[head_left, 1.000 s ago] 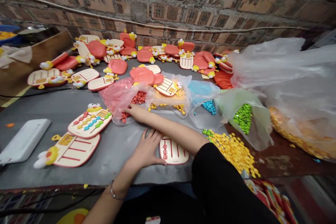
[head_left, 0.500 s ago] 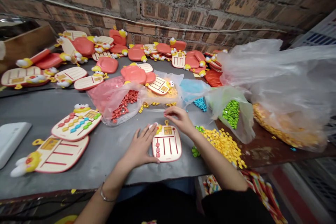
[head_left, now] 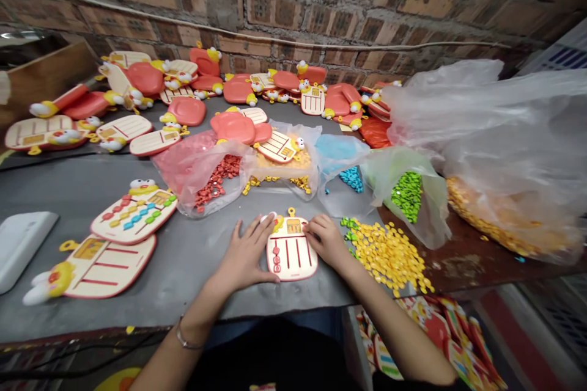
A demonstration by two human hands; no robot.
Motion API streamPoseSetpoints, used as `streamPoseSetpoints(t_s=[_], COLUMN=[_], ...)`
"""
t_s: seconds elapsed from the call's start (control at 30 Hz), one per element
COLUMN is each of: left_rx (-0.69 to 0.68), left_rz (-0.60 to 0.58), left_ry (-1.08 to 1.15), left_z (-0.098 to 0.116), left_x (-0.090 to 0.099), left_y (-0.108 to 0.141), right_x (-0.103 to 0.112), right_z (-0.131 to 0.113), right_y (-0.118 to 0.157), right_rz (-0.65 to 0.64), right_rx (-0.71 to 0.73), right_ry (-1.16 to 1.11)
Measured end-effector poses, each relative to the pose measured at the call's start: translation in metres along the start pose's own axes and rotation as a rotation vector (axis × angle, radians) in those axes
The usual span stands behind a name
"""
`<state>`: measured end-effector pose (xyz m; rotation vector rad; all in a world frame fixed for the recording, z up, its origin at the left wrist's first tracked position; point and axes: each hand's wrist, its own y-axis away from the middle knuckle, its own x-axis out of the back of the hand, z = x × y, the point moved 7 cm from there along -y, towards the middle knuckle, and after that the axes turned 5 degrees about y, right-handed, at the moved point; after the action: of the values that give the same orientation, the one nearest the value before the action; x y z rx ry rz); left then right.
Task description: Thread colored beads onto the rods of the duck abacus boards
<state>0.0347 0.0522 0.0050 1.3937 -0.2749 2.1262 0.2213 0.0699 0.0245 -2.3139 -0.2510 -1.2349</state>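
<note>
A cream toy board with a red rim and several slots lies flat on the grey table top. Red pieces sit along its left slot; the other slots show bare. My left hand grips the board's left side, fingertips at its yellow-and-white duck-like head and thumb at the lower corner. At the upper right of the board, my right hand is closed in a pinch over the end of the rightmost slot. Whatever is between those fingertips is hidden.
Behind are plastic bags of red, yellow, blue and green pieces. Loose yellow pieces spread at the right. A filled board overlaps another board at left. Many boards line the brick wall.
My right hand has come back from near the yellow bag, down and right, onto the board's upper right. My left hand has stayed on the board's left side.
</note>
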Motion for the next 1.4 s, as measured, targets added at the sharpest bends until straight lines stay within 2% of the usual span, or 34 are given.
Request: streamPoseSetpoints(t_s=[0.13, 0.27, 0.37, 0.47, 0.5, 0.57, 0.63, 0.67, 0.77, 0.83, 0.97, 1.1, 1.23, 1.4], left_rx=[-0.028, -0.059, -0.055, -0.059, -0.061, -0.058, -0.051, -0.047, -0.044, -0.047, -0.046, -0.043, -0.042, -0.039], left_rz=[-0.03, 0.0, 0.005, -0.012, -0.022, -0.039, -0.049, -0.048, -0.044, -0.04, -0.035, -0.028, -0.029, -0.037], left_ry=[0.004, 0.015, 0.025, 0.025, 0.022, 0.019, 0.019, 0.019, 0.021, 0.023, 0.025, 0.016, 0.005, -0.006], left_z=[0.003, 0.006, 0.005, 0.006, 0.006, 0.006, 0.005, 0.005, 0.005, 0.004, 0.003, 0.002, 0.003, 0.004], left_x=[-0.001, -0.001, -0.001, -0.001, -0.001, -0.002, -0.003, -0.003, -0.004, -0.005, -0.006, -0.007, -0.007, -0.005], left_y=[0.0, 0.0, 0.001, 0.001, 0.001, 0.0, 0.0, 0.0, 0.0, 0.0, 0.001, 0.001, 0.001, 0.001], right_x=[-0.004, -0.023, -0.036, -0.033, -0.028, -0.014, -0.005, -0.006, -0.026, -0.039, -0.048, -0.037, -0.015, 0.001], right_z=[-0.006, -0.024, -0.041, -0.036, -0.028, -0.007, 0.012, 0.02, 0.035, 0.042, 0.05, 0.051, 0.048, 0.044], right_y=[0.006, -0.009, -0.021, -0.026, -0.03, -0.043, -0.062, -0.072, -0.103, -0.118, -0.127, -0.119, -0.102, -0.076], right_rz=[-0.078, -0.1, -0.219, -0.354, -0.338, -0.211, -0.08, -0.057, -0.092, -0.105, -0.156, -0.172, -0.031, 0.057], right_rx=[-0.049, -0.03, 0.05, 0.025, -0.005, -0.051, -0.055, -0.042, -0.009, -0.039, -0.136, -0.101, -0.038, -0.005], right_ry=[-0.189, -0.274, -0.354, -0.502, -0.509, -0.413, -0.209, -0.101, 0.157, 0.276, 0.433, 0.356, 0.15, -0.119])
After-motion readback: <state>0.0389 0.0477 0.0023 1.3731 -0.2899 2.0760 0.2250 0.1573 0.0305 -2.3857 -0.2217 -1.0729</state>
